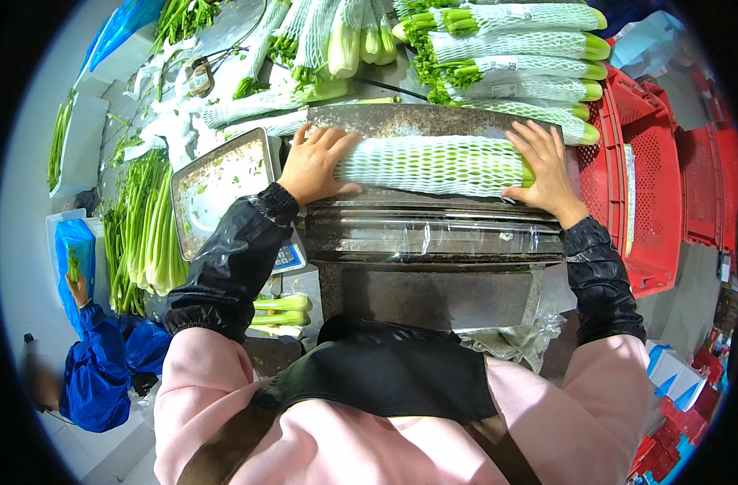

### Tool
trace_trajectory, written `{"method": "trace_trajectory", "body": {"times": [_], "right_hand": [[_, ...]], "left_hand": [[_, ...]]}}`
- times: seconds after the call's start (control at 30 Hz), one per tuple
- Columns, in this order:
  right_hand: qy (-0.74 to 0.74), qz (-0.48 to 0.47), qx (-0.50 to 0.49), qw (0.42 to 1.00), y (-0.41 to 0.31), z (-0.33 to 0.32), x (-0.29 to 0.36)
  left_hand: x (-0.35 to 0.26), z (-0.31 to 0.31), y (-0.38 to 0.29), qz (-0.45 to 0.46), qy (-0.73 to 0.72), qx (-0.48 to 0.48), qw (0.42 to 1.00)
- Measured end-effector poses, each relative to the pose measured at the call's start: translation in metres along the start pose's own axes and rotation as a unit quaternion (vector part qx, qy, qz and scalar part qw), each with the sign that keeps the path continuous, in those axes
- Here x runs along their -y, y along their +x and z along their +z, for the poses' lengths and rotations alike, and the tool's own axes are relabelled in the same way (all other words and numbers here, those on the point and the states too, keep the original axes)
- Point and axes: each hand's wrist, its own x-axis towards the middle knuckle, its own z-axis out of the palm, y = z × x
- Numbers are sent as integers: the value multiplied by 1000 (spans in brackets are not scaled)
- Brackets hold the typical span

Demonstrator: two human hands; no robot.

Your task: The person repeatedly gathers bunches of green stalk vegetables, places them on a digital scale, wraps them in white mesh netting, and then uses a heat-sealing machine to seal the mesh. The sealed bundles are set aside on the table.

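Observation:
A celery bunch in a white foam net sleeve [432,165] lies crosswise on the rusty metal top of a film wrapping machine [417,121]. My left hand [318,159] holds its left end, fingers over the far side and thumb on the near side. Around the pale green base at the other end is my right hand [543,168], its fingers spread. Clear film [429,237] stretches over the rollers just below the bunch. To the left of my left hand sits a weighing scale's metal pan [223,191], strewn with bits of leaf.
Netted celery bunches [520,48] are stacked at the back right, with more netted bunches [345,42] behind the machine. Bare celery [157,224] lies at left. Red plastic crates [648,182] stand at right. A co-worker in a blue sleeve [96,364] holds greens at far left.

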Motion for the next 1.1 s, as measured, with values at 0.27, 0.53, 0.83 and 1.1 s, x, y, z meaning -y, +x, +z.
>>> {"method": "trace_trajectory", "body": {"times": [0.27,0.53,0.83,1.1], "right_hand": [[41,-38,65,996,3,22,-6],[37,-35,64,997,-82,-17,-6],[267,-7,-39,963,-77,30,60],[471,244,-103,841,-46,-39,101]], "left_hand": [[6,7,-3,-4,-10,39,999],[-26,-8,-66,112,23,-64,991],[-91,23,-19,181,-60,-75,979],[-68,-80,-102,-367,-576,-338,647]]}}
